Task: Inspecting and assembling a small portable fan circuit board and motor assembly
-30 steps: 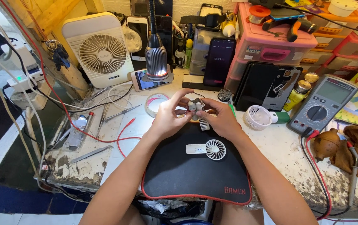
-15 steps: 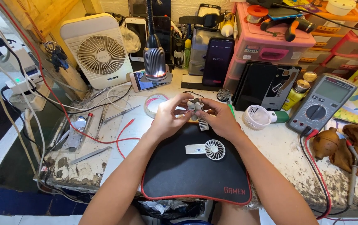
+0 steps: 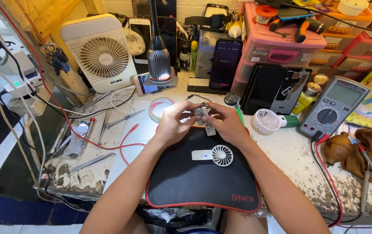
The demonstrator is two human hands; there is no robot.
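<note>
I see pink plastic drawer boxes [image 3: 277, 47] stacked at 1 o'clock, w/ grey label tabs. White desk fan [image 3: 101, 54], round grille, at 11. Grey multimeter [image 3: 333, 106] at 3.

Left hand [image 3: 175, 123] & right hand [image 3: 225, 123] meet at centre, fingertips pinched narrow on a small grey gadget part [image 3: 203, 113], held just above the top edge of the black mat [image 3: 203, 182], red-trimmed. Small white handheld fan [image 3: 214, 154] lies flat on the mat, 6 o'clock of the hands.

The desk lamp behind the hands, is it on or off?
On. The desk lamp shows a glowing ring at its lower edge, and bright light falls on the left hand beneath it.
</note>
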